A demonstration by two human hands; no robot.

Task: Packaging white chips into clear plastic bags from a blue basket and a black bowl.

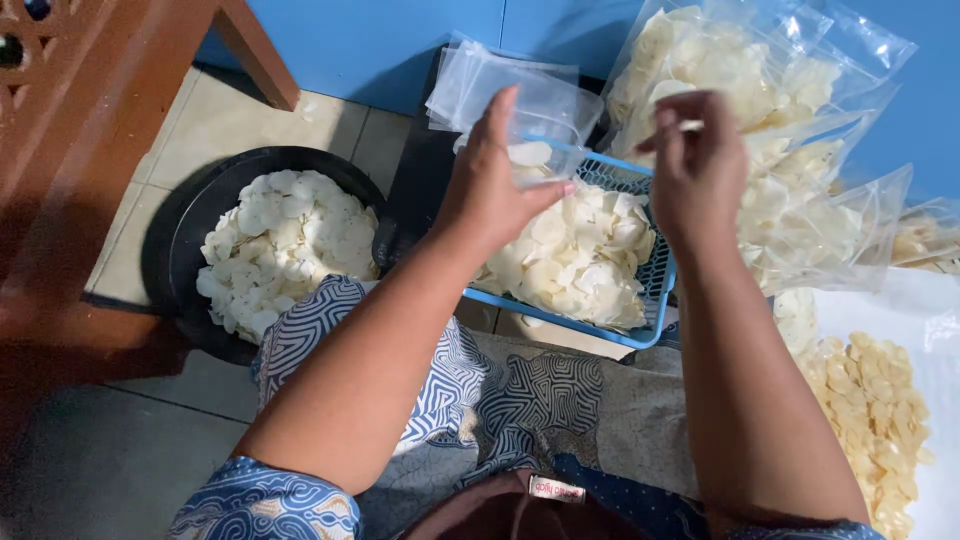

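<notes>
Your left hand point(490, 190) has its fingers clamped on a clear plastic bag point(545, 120), holding it up over the blue basket point(655, 290). Right hand point(695, 165) fingers pinch together on its far edge, probably spreading it open.

Both forearms are bare up to short sleeves point(255, 505) of blue batik cloth with pale wavy lines, seen just past each elbow. Over the lap lies a wrap point(500, 400) in blue, white and grey maze-like patterns (a sarong-style cloth, several prints meeting). Nearest the viewer from that wrap sits a dark maroon garment edge carrying a small pale label point(556, 489).
</notes>
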